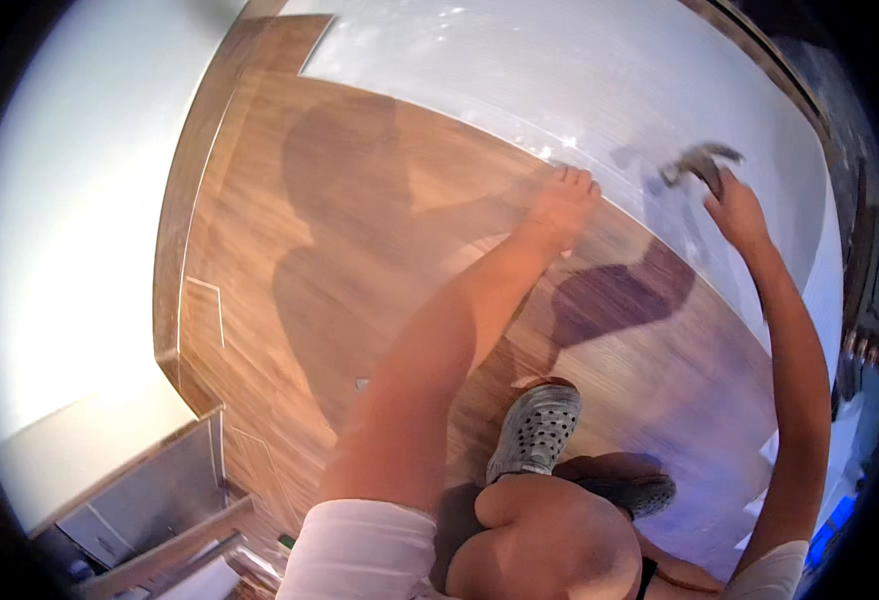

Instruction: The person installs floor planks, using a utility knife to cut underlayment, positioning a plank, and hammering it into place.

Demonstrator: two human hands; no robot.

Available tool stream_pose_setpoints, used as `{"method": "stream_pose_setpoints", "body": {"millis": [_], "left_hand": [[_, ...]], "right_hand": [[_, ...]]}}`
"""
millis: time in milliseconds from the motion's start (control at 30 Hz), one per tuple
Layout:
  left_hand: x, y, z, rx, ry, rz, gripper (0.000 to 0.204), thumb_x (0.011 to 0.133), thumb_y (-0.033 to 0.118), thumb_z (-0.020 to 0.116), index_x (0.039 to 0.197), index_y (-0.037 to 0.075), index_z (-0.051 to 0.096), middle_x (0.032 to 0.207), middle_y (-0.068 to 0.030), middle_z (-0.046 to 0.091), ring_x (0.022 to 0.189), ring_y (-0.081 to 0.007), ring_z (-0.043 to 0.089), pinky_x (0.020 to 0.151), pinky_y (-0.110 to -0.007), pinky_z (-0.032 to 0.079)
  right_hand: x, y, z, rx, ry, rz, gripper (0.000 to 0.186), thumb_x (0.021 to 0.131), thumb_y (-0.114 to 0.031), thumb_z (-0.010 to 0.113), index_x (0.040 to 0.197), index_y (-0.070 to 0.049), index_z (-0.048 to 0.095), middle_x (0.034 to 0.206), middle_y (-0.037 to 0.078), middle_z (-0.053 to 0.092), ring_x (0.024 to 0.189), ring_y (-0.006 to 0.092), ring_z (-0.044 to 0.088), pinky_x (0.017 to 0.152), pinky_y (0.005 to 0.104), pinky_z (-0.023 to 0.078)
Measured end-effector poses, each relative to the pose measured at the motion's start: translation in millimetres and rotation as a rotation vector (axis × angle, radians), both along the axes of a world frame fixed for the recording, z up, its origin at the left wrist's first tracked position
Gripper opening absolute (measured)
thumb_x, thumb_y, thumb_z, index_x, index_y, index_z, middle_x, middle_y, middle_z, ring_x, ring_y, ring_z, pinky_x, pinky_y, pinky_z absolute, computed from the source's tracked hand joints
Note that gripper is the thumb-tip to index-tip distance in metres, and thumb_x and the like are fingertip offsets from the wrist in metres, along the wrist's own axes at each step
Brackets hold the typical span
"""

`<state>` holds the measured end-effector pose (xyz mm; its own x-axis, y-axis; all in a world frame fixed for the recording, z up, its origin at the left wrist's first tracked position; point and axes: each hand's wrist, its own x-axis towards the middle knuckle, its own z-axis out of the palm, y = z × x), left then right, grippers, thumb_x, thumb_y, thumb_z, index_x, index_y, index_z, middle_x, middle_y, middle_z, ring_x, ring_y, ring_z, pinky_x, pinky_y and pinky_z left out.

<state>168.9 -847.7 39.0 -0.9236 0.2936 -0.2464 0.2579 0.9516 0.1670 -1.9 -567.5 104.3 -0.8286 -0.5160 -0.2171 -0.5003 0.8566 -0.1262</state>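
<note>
Roughly half done: wood-look floor planks (359, 250) cover the near side, white underlay (609, 90) still bare beyond; left hand (562, 205) presses flat, fingers spread, on the plank edge, right hand (737, 212) clenched around raised hammer (697, 162).

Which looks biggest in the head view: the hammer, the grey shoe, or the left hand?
1. Grey shoe, though it sits nearer the camera, so that may inflate it.
2. Left hand.
3. Hammer, partly blurred, with its handle hidden in the right hand.
</note>
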Motion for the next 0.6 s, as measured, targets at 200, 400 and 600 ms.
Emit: {"method": "stream_pose_setpoints", "body": {"millis": [200,400,600], "left_hand": [[13.5,-12.0,-2.6,0.029,0.130,0.004,0.088,0.050,0.033,0.097,0.124,-0.001,0.062,0.122,-0.0165,0.060,0.121,-0.0317,0.054,0.109,-0.041,0.039],[18.1,-3.1,-23.3,0.066,0.285,0.051,0.078,0.054,0.033,0.094,0.118,0.000,0.063,0.117,-0.0161,0.062,0.118,-0.0319,0.056,0.108,-0.044,0.039],[23.1,-11.2,-18.8,0.046,0.214,0.056,0.076,0.058,0.030,0.092,0.121,-0.002,0.062,0.119,-0.0166,0.061,0.121,-0.0328,0.054,0.112,-0.046,0.037]], "right_hand": [[-25.6,-195.7,-20.0,0.101,-0.053,0.369,0.036,0.084,-0.020,0.071,0.111,0.001,0.060,0.102,0.027,0.070,0.099,0.0432,0.068,0.087,0.0516,0.055],[-4.2,-267.7,-48.4,0.203,-0.159,0.472,0.029,0.081,-0.020,0.073,0.101,0.001,0.071,0.105,0.025,0.072,0.099,0.0411,0.070,0.088,0.0488,0.057],[-8.4,-273.0,-48.8,-0.020,-0.158,0.399,0.026,0.080,-0.017,0.070,0.098,0.002,0.071,0.102,0.024,0.073,0.098,0.0411,0.070,0.088,0.0475,0.057]]}}
